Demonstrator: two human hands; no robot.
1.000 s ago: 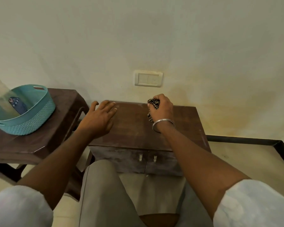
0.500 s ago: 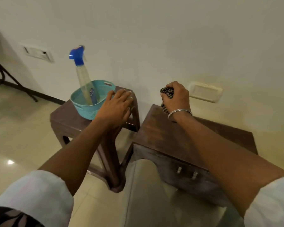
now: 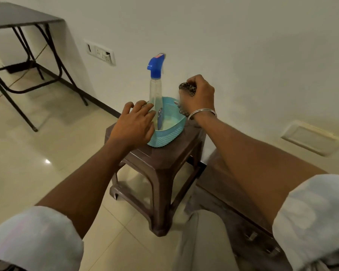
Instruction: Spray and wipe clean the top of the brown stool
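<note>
A clear spray bottle (image 3: 155, 90) with a blue trigger head stands upright in a teal basket (image 3: 170, 133) on a brown plastic stool (image 3: 164, 159). My left hand (image 3: 134, 122) hovers with fingers spread just left of the bottle, over the basket's near rim; whether it touches the bottle is unclear. My right hand (image 3: 199, 94) grips a bunched checkered cloth (image 3: 187, 89) above the basket's right side. A second brown stool or cabinet (image 3: 209, 177) sits at the lower right, largely hidden by my right forearm.
A white wall runs behind the stools with a switch plate (image 3: 101, 52) and a second plate (image 3: 311, 136). A dark folding table (image 3: 18, 18) stands at the upper left. Glossy tiled floor (image 3: 37, 153) spreads to the left. My knee shows at the bottom.
The view has swung left from the right-hand stool to the stool with the basket. Both hands moved left with it; the left now sits beside the spray bottle, the right still holding the cloth.
</note>
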